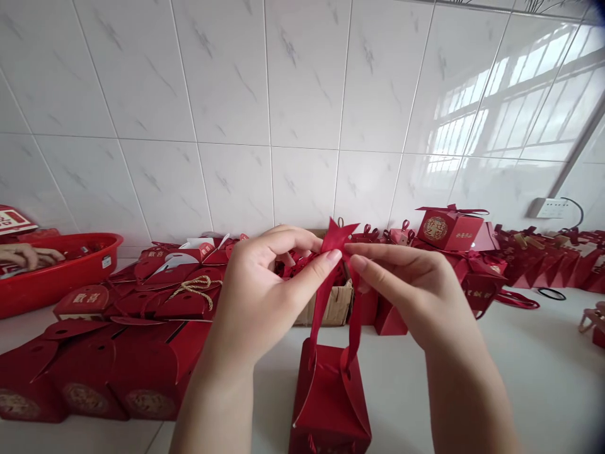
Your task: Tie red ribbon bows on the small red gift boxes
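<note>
A dark red gift box [331, 400] stands on the white surface below my hands, with its top flaps folded over. A red ribbon [320, 315] comes up through holes in the flaps in two strands. My left hand [278, 271] pinches the upper part of one strand between thumb and fingers. Thumb and forefinger of my right hand [401, 277] are pressed together on the other strand, just beside the left fingertips. Two pointed ribbon ends stick up above the fingers. Whether the strands are knotted is hidden by my fingertips.
Several red boxes [146, 372] crowd the left side. Behind my hands is a cardboard carton [340, 306]. Tied boxes [451, 230] are stacked at the right, near a black ring [551, 294]. Another person's hand [28, 255] reaches into a red basin [61, 280]. A tiled wall [302, 107] closes the back.
</note>
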Motion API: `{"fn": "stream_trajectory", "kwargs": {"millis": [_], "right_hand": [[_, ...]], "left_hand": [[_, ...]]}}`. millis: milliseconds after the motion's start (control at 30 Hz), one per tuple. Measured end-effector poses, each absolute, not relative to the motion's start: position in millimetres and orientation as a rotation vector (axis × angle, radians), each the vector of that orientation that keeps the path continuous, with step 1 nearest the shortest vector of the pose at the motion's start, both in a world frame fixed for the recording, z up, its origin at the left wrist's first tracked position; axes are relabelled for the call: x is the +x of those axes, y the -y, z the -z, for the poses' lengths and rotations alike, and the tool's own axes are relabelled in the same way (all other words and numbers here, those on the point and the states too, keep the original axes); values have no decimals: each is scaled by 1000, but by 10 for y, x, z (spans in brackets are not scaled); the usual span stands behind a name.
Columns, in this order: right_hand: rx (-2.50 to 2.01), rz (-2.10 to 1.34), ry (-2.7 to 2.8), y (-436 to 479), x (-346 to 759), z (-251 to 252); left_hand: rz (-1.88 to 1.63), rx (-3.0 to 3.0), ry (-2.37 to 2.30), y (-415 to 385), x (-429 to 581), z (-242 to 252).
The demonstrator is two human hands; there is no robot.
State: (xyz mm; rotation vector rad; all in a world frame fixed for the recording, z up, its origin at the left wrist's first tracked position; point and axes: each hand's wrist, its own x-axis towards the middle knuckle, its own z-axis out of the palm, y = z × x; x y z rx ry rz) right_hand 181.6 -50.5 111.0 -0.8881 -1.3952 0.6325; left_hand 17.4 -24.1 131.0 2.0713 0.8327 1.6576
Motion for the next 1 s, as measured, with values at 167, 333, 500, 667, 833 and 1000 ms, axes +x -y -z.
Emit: {"fn": "stream_trajectory", "kwargs": {"millis": [167, 333, 500, 667, 833, 1000], "right_hand": [[-890, -401, 1294, 462, 1891, -1101], [-738, -327, 1274, 400, 1876, -1060], [-632, -214, 1195, 308, 1874, -1017], [-584, -200, 1105, 201, 1899, -993], [-632, -346, 1148, 150, 1900, -980], [-652, -446, 1151, 124, 1878, -985]], "left_hand": [[-1762, 1944, -863, 232, 150, -1295], [-1777, 1885, -871, 239, 169, -1301], [-1927, 1745, -901, 204, 224, -1277], [-1928, 1767, -956, 107, 210, -1249], [-1728, 1890, -1032, 30, 179, -1236], [-1772, 1854, -1014, 4, 158, -1230]]}}
